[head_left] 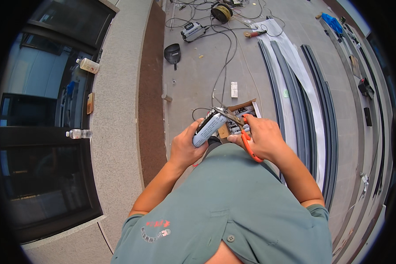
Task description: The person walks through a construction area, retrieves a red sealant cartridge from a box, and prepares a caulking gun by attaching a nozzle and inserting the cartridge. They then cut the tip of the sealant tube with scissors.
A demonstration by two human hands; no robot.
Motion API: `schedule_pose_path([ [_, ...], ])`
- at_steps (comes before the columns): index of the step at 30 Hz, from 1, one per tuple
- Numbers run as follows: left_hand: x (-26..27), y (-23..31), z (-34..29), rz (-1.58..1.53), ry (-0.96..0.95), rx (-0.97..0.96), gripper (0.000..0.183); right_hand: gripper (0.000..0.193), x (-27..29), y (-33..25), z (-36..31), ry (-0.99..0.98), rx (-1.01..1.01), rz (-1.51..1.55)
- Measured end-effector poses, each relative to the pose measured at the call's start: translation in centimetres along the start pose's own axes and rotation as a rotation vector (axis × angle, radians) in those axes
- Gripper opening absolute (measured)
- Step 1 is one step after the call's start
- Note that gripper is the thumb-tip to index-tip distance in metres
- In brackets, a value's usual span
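In front of my body my left hand (185,144) is wrapped round a tube-shaped sealant pack (208,128), pale with a black printed band, tilted with its upper end away from me. My right hand (265,135) is closed on scissors (250,148) with orange handles. Their metal blades lie at the pack's upper end; whether they have cut into it cannot be made out. Just beyond my hands, an open cardboard box (254,107) on the floor holds more packs of similar look, partly hidden by my right hand.
Long dark grey profiles (290,88) lie on white sheeting at the right. Ahead are a grey machine (192,31), a cable reel (221,13), a red-handled power tool (255,33), loose cables and a black dustpan (172,53). Bottles (89,65) stand on the window ledge at left.
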State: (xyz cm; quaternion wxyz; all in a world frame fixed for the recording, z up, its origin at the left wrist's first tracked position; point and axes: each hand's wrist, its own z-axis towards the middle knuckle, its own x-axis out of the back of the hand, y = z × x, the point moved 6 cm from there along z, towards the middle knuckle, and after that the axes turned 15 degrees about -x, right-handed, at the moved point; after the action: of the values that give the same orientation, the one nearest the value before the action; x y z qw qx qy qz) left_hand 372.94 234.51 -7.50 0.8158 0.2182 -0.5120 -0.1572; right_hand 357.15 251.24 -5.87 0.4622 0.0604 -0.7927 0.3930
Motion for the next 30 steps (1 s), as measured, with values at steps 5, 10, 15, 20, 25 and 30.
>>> schedule_pose_path([
  [5, -0.3, -0.5, -0.7, 0.217, 0.077, -0.021, 0.068, 0.073, -1.4, 0.3, 0.3, -0.034, -0.073, 0.003],
  [10, 0.1, -1.0, -0.6, 0.136, 0.059, -0.005, 0.070, 0.068, -2.5, 0.9, 1.0, -0.101, -0.046, 0.181],
  [15, -0.3, -2.9, -1.0, -0.384, -0.296, 0.332, 0.068, 0.068, -5.0, 1.9, 1.9, -0.421, -0.139, 0.492],
  [20, 0.4, -2.4, -0.5, -0.211, -0.183, 0.190, 0.072, 0.067, -3.9, 1.4, 2.1, -0.289, -0.033, 0.361],
  [25, 0.3, -2.0, -0.4, 0.049, -0.152, 0.052, 0.078, 0.063, -2.9, 0.1, 1.6, 0.038, 0.110, 0.222],
  [30, -0.1, -2.3, -0.8, -0.094, -0.178, 0.066, 0.077, 0.054, -4.4, 0.7, 1.8, 0.030, 0.113, 0.214],
])
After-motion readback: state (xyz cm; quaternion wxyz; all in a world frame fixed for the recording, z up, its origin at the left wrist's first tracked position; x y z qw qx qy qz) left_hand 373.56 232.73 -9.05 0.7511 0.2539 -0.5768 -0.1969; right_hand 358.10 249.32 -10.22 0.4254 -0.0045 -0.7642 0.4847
